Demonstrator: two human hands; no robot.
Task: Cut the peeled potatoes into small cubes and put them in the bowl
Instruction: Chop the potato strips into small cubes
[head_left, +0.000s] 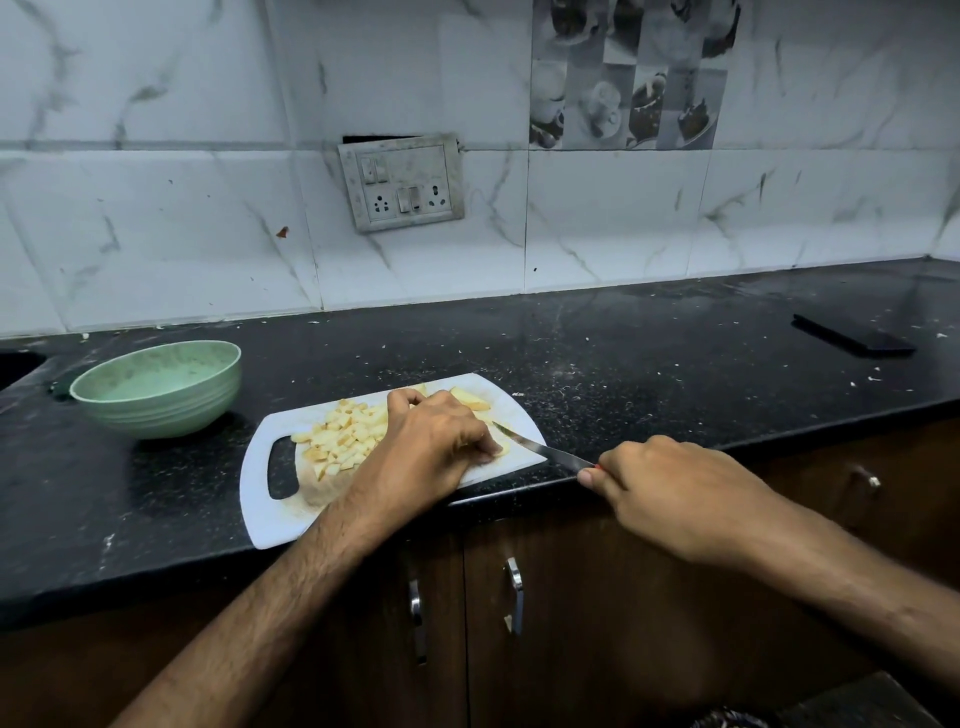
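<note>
**Potato on the board, knife at its right edge**

A white cutting board (280, 519) lies on the black counter (649, 374), its handle slot at the left end. A heap of small potato cubes (343, 436) sits on the middle of the board. The left hand (431, 441) rests over the board's right half, its fingers (483, 449) curled down around a potato piece that is mostly hidden beneath them. Larger potato pieces (470, 399) lie just beyond the hand, at the board's far right corner.

The right hand (670, 488) is near the counter's front edge, to the right of the board, its fingers curled tightly round the handle of a knife (540, 449). The blade points left and away, its tip just beside the left fingertips.

A pale green bowl (156, 387) stands on the counter left of the board, apart from it; no potato shows inside. A dark phone (852, 335) lies far right. A switch plate (402, 182) is on the tiled wall.
</note>
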